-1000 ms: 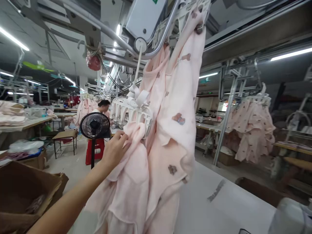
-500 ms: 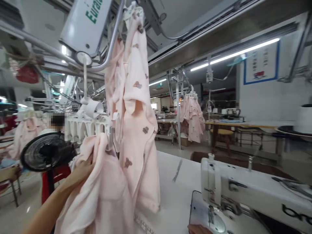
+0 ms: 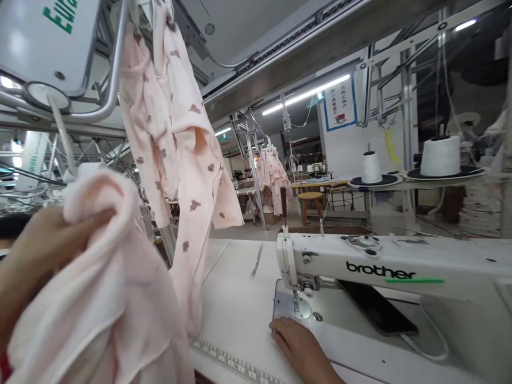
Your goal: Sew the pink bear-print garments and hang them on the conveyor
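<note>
My left hand point(image 3: 44, 240) grips a bunched fold of a pale pink garment point(image 3: 96, 288) at the left edge of the view. Above it, a matching pink garment with small bear prints point(image 3: 180, 128) hangs from an overhead hanger unit point(image 3: 48, 42). My right hand point(image 3: 300, 346) rests on the white sewing table point(image 3: 236, 304), its fingertips beside the needle plate point(image 3: 292, 305) of a white Brother sewing machine point(image 3: 380, 264). It holds nothing. The presser foot stands just beyond those fingertips.
A black phone point(image 3: 376, 306) lies on the machine bed behind the needle area. Two white thread cones point(image 3: 440, 156) stand on dark discs at the right. A measuring tape point(image 3: 236, 365) runs along the table's front edge. More hanging garments point(image 3: 272, 178) and tables stand farther back.
My view has swung right, bringing the sewing machine and thread cones fully into sight. My right hand now lies on the table, and my left hand with the fabric sits farther left.
</note>
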The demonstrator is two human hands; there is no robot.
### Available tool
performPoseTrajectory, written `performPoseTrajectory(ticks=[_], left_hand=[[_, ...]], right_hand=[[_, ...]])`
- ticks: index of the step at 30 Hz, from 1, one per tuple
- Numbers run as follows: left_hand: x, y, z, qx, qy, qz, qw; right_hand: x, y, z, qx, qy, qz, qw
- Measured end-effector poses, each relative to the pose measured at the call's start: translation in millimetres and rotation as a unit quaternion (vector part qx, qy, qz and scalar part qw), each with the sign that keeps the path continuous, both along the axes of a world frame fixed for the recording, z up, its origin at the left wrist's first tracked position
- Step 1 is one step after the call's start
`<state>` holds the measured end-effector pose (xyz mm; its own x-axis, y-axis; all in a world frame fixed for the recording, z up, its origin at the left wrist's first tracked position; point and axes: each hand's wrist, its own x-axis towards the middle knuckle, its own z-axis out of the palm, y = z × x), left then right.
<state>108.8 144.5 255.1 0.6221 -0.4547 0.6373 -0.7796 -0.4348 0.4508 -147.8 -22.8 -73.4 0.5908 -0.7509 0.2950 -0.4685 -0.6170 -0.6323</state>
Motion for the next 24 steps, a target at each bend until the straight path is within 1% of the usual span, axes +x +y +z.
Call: performPoseTrajectory(ticks=[1, 2, 3, 4, 5, 6, 7, 8, 9, 10, 11, 12, 13, 14, 15, 16, 17, 18, 19, 20, 21, 22, 24], left_hand=[[-13.0, -5.2, 10.9, -0.053, -0.010, -0.018, 0.998], [-24.7, -13.1, 21.1, -0.077, -0.037, -0.037, 0.996], [-34.8, -23.3, 30.1, -0.083, -0.075, -0.091, 0.990], [-43.3, -35.5, 38.1, -0.070, -0.124, -0.160, 0.977], [-50.6, -48.7, 44.8, -0.043, -0.164, -0.231, 0.958], [-57.5, -62.0, 50.3, -0.011, -0.187, -0.296, 0.937], [-64.7, -74.6, 54.6, 0.029, -0.215, -0.319, 0.923], [-72.9, -85.7, 58.1, 0.061, -0.249, -0.313, 0.915], [-82.3, -94.7, 61.1, 0.087, -0.280, -0.288, 0.912], [-92.8, -101.0, 64.2, 0.108, -0.310, -0.249, 0.911], [-104.0, -104.6, 67.7, 0.120, -0.335, -0.209, 0.911], [-115.1, -105.5, 72.0, 0.130, -0.351, -0.176, 0.910], [-125.6, -103.9, 77.3, 0.135, -0.364, -0.152, 0.909], [-134.9, -100.2, 83.6, 0.136, -0.375, -0.134, 0.907], [-142.5, -94.8, 90.8, 0.134, -0.387, -0.124, 0.904], [-148.2, -88.2, 98.4, 0.132, -0.395, -0.121, 0.901], [-152.2, -80.8, 106.0, 0.129, -0.395, -0.123, 0.901], [-154.4, -73.3, 113.1, 0.122, -0.386, -0.133, 0.905], [-155.1, -66.3, 119.2, 0.111, -0.365, -0.150, 0.912], [-154.5, -60.1, 123.9, 0.095, -0.333, -0.172, 0.922], [-152.7, -55.3, 126.8, 0.073, -0.294, -0.200, 0.932], [-150.0, -52.0, 127.8, 0.049, -0.248, -0.231, 0.940], [-141.6, -49.9, 123.9, 0.011, -0.152, -0.294, 0.944]], right_hand=[[-0.9, 5.4, 8.3, 0.019, -0.039, 0.002, 0.999], [-2.1, 12.6, 19.1, 0.048, -0.088, 0.007, 0.995], [-3.6, 21.8, 32.7, 0.087, -0.148, 0.017, 0.985], [-5.5, 32.7, 48.9, 0.132, -0.216, 0.037, 0.967], [-8.0, 45.1, 67.3, 0.182, -0.281, 0.066, 0.940], [-10.9, 58.2, 87.3, 0.218, -0.350, 0.117, 0.904], [-13.7, 71.2, 108.1, 0.239, -0.409, 0.187, 0.861], [-16.1, 83.3, 129.0, 0.252, -0.451, 0.264, 0.814], [-17.8, 93.7, 149.0, 0.264, -0.466, 0.333, 0.776], [-18.5, 101.5, 167.4, 0.274, -0.462, 0.384, 0.751], [-18.3, 106.2, 183.9, 0.276, -0.457, 0.413, 0.738], [-17.4, 107.7, 197.8, 0.273, -0.448, 0.420, 0.740], [-16.1, 106.1, 209.3, 0.260, -0.442, 0.402, 0.759], [-14.8, 101.7, 218.1, 0.233, -0.437, 0.361, 0.790], [-13.8, 95.4, 224.6, 0.192, -0.429, 0.299, 0.830], [-13.2, 87.9, 228.7, 0.141, -0.415, 0.222, 0.871], [-13.0, 80.4, 230.9, 0.088, -0.397, 0.140, 0.903], [-13.0, 73.5, 231.3, 0.039, -0.376, 0.064, 0.924], [-13.1, 68.0, 230.3, -0.002, -0.360, 0.000, 0.933], [-12.9, 64.2, 228.1, -0.036, -0.347, -0.046, 0.936], [-12.5, 62.0, 225.1, -0.062, -0.337, -0.070, 0.937], [-11.6, 61.1, 221.6, -0.083, -0.325, -0.074, 0.939], [-9.9, 60.5, 214.4, -0.109, -0.285, -0.030, 0.952]])
